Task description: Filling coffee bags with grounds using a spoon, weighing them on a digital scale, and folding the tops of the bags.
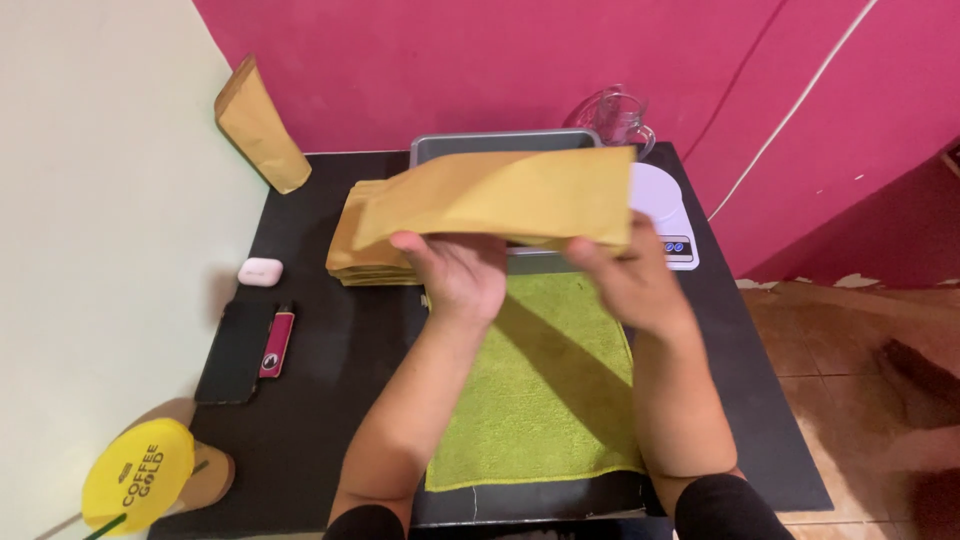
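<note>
Seemingly mid-lift, both hands pinched a flat brown paper bag (510, 195) above the green towel (545, 390), left hand (455, 270) at seven o'clock, right hand (625, 275) at five; opening its mouth would demand a regrip
</note>
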